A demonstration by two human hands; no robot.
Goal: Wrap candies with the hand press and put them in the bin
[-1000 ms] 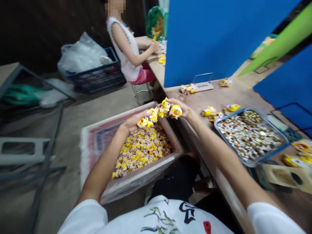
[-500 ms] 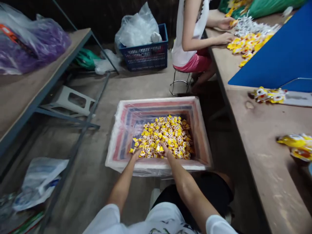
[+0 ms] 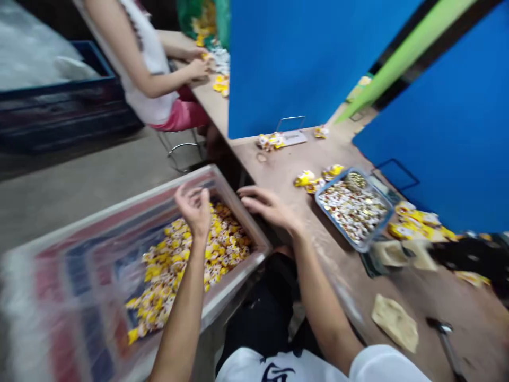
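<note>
Near the middle of the frame, my left hand (image 3: 194,209) hung above the striped box (image 3: 79,276), fingers curled and the thumb standing away from them. I could make out nothing in that grip. My right hand (image 3: 268,207) sat a little to its right, over the gap between the box rim and the bench (image 3: 282,170), its fingers stretched and slightly spread, with no piece showing in that grip either; whether a fingertip touched the bench edge I could not tell.

The yellow-and-white pieces (image 3: 225,249) lay heaped in the box, left of centre, running down behind my left forearm. A few larger yellow figures (image 3: 305,179) rested on the bench, right of centre, beside the blue-rimmed container (image 3: 337,223) of small whitish bits. At the upper left, a co-worker's hands (image 3: 199,66) were busy at the far end of the bench.

For handling at this spot, I judged that loose, cupped fingers would serve best, since hard pinching could scatter such small pieces. The wrists seemed best carried high enough to clear the rim, and the right hand kept off the container's edge, as a knock there might spill it.
</note>
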